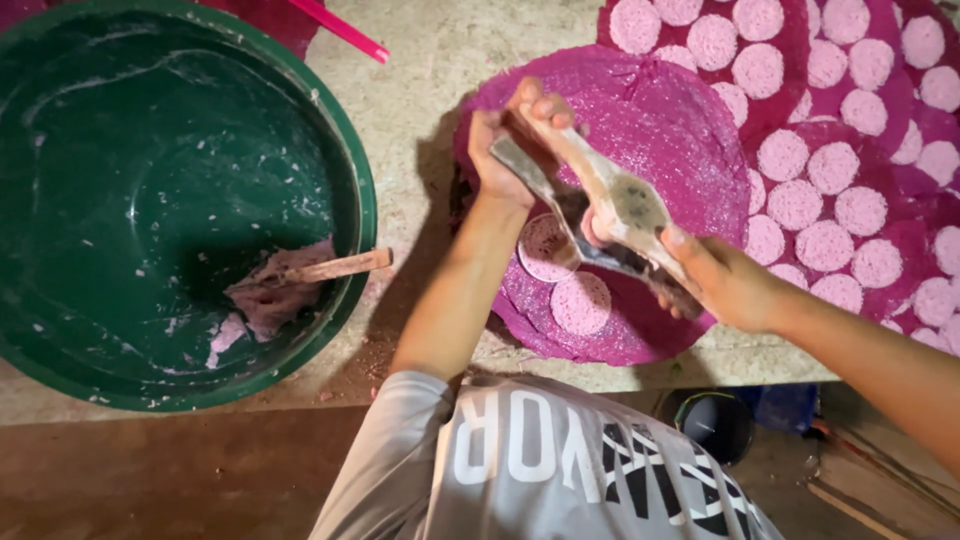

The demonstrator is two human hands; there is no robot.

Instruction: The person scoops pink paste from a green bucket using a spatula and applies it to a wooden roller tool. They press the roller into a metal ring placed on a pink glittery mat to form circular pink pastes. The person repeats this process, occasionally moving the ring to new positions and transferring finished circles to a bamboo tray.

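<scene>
A person's left hand (510, 150) and right hand (715, 280) each clamp one end of a hinged wooden press (600, 200), held over a round magenta mat (660, 130) so pressed pink discs (580, 303) land on it. To the left, a green basin (350, 150) holds leftover pink dough (275, 295) and a wooden paddle (335, 267); at far right, filled mats (790, 60) lie side by side.

The near end of the wooden press (610, 195) is covered by the right hand (725, 280), and its far end by the left hand (505, 150). Left of the hands, the green basin (355, 170) is cut off by the frame. The dark bucket (715, 425) below the right hand is partly hidden.
</scene>
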